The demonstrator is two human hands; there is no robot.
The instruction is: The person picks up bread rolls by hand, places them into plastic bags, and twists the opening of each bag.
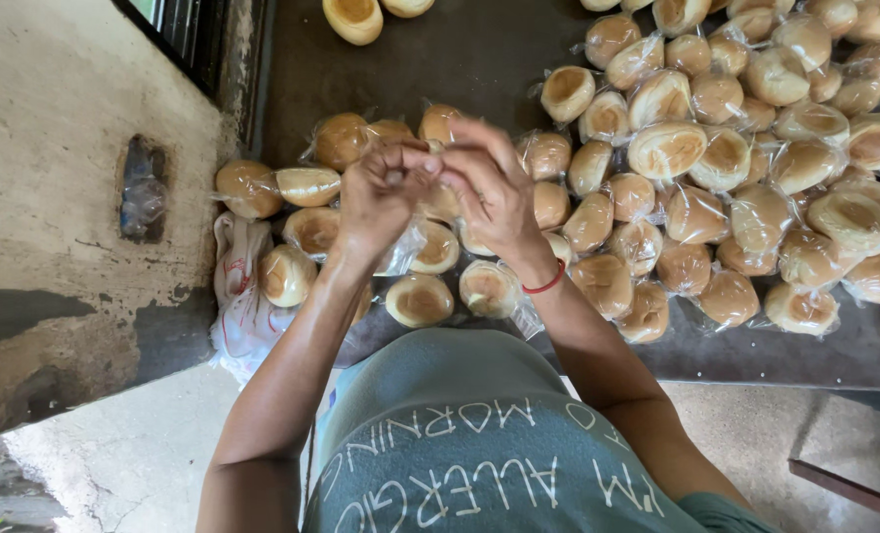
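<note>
Hands are meeting just above the near edge of the dark worktop [479, 59], fingertips pressed together. The left hand [379, 197] is curling shut, its fingers pinching the twisted top of a clear plastic bag [403, 249] that is hanging below the palm; whether a bun is inside it cannot be told, since the hand is covering most of it. The right hand [494, 188] is closing its thumb and fingers on the same twisted top, touching the left fingertips, and is wearing a red band [548, 284] at the wrist.

Directly under the hands, wrapped buns [420, 299] are lying in a loose row on the worktop, each in its own clear bag. To the right of the hands, a large heap of bagged buns [756, 168] is spreading across the worktop. At the far edge of the worktop, an unwrapped bun [353, 18] is sitting bare. Off the worktop's left corner, a white plastic bag [240, 306] with red print is hanging down beside a stained concrete wall [55, 197]. The person's grey-green shirt [459, 444] is filling the view nearest the camera.
</note>
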